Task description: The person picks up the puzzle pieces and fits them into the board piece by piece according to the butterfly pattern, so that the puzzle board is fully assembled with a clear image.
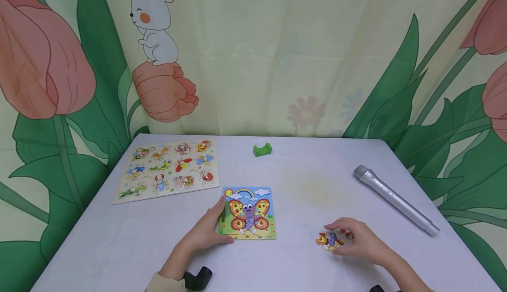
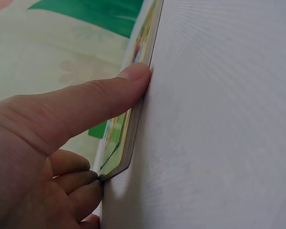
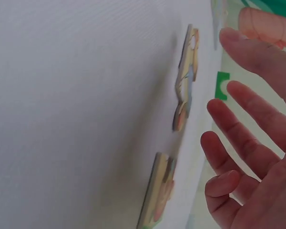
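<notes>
A square butterfly puzzle [image 1: 248, 234] lies flat on the table, its purple-bodied butterfly under a rainbow. My left hand [image 1: 203, 232] holds its lower left corner: the thumb is on the near edge, the fingers along the left side. In the left wrist view the thumb [image 2: 119, 93] presses against the puzzle's edge [image 2: 128, 143]. To the right, my right hand [image 1: 362, 241] arches over small butterfly puzzle pieces [image 1: 326, 240]. The right wrist view shows its fingers [image 3: 248, 143] spread, apart from one wooden piece [image 3: 185, 78] and another [image 3: 156, 191] on the tabletop.
A wooden insect peg puzzle [image 1: 170, 166] lies at the back left. A green notched block [image 1: 262, 150] stands near the back edge. A silver microphone [image 1: 396, 199] lies diagonally at the right. Behind the white table [image 1: 285, 265] hangs a tulip-and-rabbit curtain [image 1: 245, 41].
</notes>
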`<control>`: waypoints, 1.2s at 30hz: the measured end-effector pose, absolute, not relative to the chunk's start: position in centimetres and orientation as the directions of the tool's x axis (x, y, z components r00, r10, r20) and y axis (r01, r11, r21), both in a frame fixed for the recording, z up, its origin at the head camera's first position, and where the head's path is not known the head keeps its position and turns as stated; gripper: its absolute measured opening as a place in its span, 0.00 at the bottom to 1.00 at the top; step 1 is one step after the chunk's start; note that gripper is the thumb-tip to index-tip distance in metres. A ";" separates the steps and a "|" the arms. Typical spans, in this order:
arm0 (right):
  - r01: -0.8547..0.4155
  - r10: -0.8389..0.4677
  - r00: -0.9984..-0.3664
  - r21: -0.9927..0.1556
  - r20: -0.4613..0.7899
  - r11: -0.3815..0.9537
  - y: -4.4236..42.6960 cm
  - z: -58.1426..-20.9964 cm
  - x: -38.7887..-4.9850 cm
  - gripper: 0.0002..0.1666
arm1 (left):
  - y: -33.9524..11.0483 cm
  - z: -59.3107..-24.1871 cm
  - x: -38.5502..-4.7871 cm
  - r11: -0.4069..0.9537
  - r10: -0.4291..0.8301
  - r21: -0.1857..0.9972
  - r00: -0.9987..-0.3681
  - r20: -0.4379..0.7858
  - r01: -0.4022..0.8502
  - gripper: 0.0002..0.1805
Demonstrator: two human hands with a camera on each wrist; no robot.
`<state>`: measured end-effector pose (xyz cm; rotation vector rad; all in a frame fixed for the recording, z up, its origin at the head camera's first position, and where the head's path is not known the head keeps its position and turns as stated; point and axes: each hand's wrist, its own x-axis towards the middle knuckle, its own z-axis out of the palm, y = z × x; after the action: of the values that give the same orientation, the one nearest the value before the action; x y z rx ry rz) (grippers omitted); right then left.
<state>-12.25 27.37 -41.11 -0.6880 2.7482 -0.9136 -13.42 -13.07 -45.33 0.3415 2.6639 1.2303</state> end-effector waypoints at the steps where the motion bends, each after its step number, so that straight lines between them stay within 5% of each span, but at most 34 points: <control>1: -0.370 -0.471 -0.882 -0.591 -0.019 0.717 27.5 -41.2 -12.3 0.30 | -13.1 -45.3 -13.4 0.629 0.284 0.767 -0.956 -0.073 0.129 0.58; 36: -0.431 -0.505 -0.863 -0.532 0.008 0.729 25.2 -41.3 -13.6 0.19 | -13.0 -45.0 -13.3 0.631 0.273 0.767 -0.959 -0.083 0.113 0.58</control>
<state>-13.63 25.16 -41.29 -0.7595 2.7918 -0.8074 -13.26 -12.96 -44.98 0.3182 2.6607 1.2320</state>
